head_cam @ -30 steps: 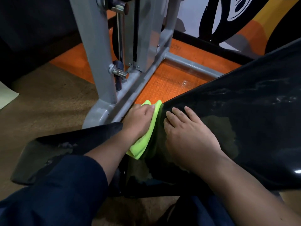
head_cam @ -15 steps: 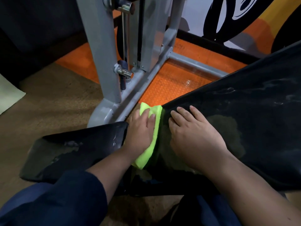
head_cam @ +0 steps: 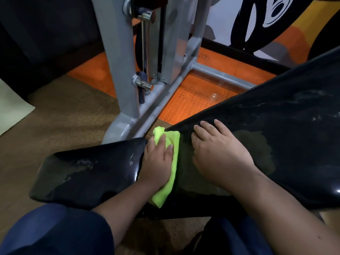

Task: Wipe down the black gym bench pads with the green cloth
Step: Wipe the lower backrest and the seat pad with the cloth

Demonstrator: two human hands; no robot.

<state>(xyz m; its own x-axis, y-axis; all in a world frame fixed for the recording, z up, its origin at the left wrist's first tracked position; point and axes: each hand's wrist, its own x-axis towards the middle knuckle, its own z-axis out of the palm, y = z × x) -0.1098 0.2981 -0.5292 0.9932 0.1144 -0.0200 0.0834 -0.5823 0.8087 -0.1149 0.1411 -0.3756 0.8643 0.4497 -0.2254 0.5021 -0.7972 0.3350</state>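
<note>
While wedged in gap at frame centre, green cloth (head_cam: 170,163) under flat left fingers (head_cam: 161,144) risks bunching, slipping; right fingers (head_cam: 206,128) spread, bracing back pad (head_cam: 276,144).

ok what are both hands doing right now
Left hand: open, fingers flat, pressing the green cloth against the edge of the big pad.
Right hand: open, resting flat on the big pad, holding nothing.

Left hand (head_cam: 158,161): flat on the green cloth (head_cam: 170,168), pressing it into the gap between the pads.
Right hand (head_cam: 219,153): fingers spread on the large black back pad (head_cam: 285,135), at 3 o'clock of the cloth.
Seat pad (head_cam: 88,172): at 9 o'clock, streaked.
Grey machine frame (head_cam: 125,80): at 12 o'clock, on orange studded mat (head_cam: 193,102).
</note>
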